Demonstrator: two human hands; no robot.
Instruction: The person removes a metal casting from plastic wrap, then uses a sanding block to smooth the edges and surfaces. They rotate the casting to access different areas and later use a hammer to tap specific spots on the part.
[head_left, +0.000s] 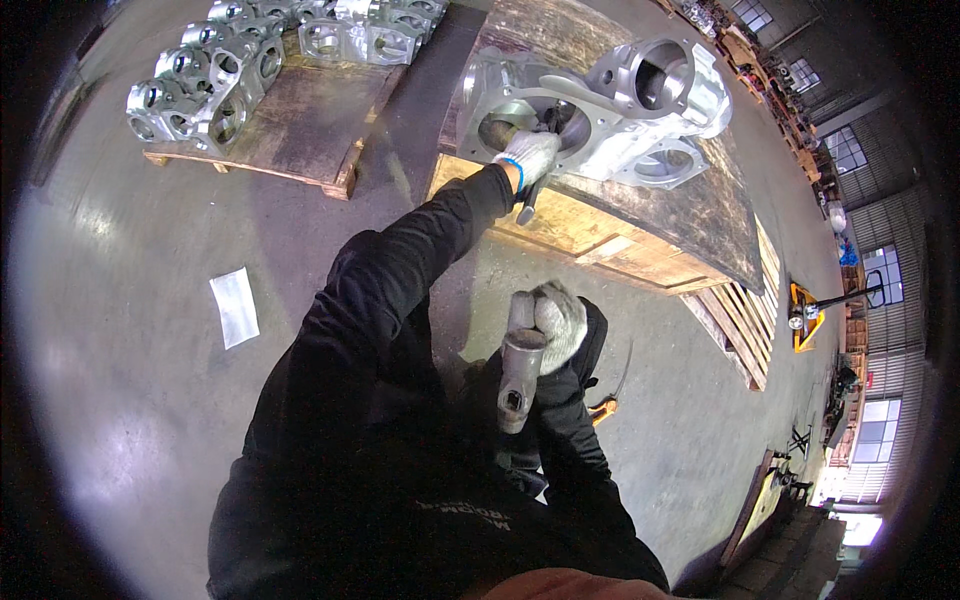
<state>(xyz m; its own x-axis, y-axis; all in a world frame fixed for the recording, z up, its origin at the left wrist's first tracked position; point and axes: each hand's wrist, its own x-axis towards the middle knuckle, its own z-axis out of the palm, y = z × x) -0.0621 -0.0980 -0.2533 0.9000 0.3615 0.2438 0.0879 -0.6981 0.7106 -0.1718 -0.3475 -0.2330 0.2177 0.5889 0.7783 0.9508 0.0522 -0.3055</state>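
My left hand (pixel 533 154), in a white knit glove with a blue band at the wrist, reaches to the large silver metal casting (pixel 610 130). It is closed round a dark, chisel-like metal bar (pixel 531 201), whose lower end sticks out below the fist. The bar's other end points into a round opening of the casting. Lower down, close to my body, my right hand (pixel 558 322), also gloved, grips a hammer (pixel 518 378). The hammer's worn grey head faces up toward me, and most of its handle is hidden.
The casting rests on a wooden crate (pixel 600 245) with a slatted pallet (pixel 735 330) beside it. More castings (pixel 205 90) stand on a pallet (pixel 300 120) at far left. White paper (pixel 234 308) and an orange-handled tool (pixel 603 409) lie on the floor. A yellow pallet jack (pixel 806 316) stands right.
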